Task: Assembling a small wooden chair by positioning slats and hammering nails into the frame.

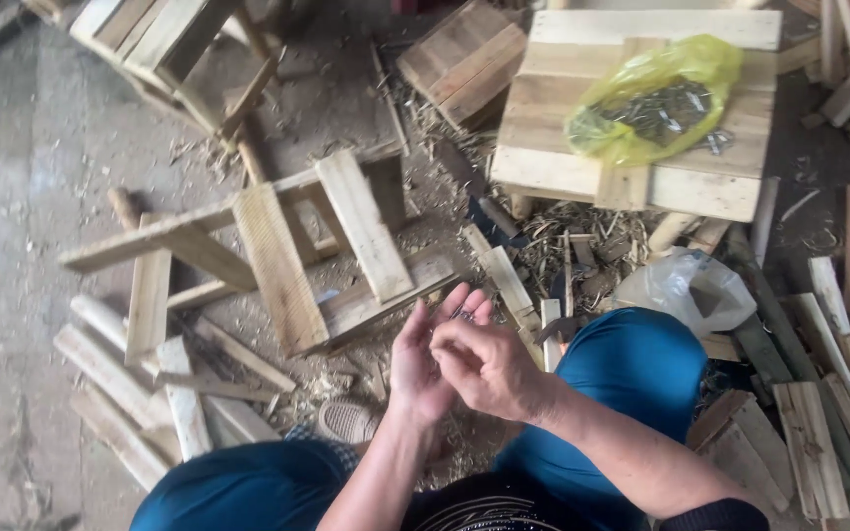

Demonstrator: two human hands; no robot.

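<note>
Left hand (427, 356) cupped palm-up with a few small nails (460, 315) on its fingers; right hand (479, 366) pinching one out. Just beyond, far-left: half-nailed slat frame (287, 251), only some slats on, loose slats (150, 379) waiting. Far right: yellow nail bag (653, 98) on a finished pallet-top (632, 108).

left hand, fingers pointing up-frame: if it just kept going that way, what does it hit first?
Most likely the slat lying on the ground just beyond the left hand fingertips, then the littered shavings. Depth is unclear: the hand is raised, so it might pass above them.
</note>
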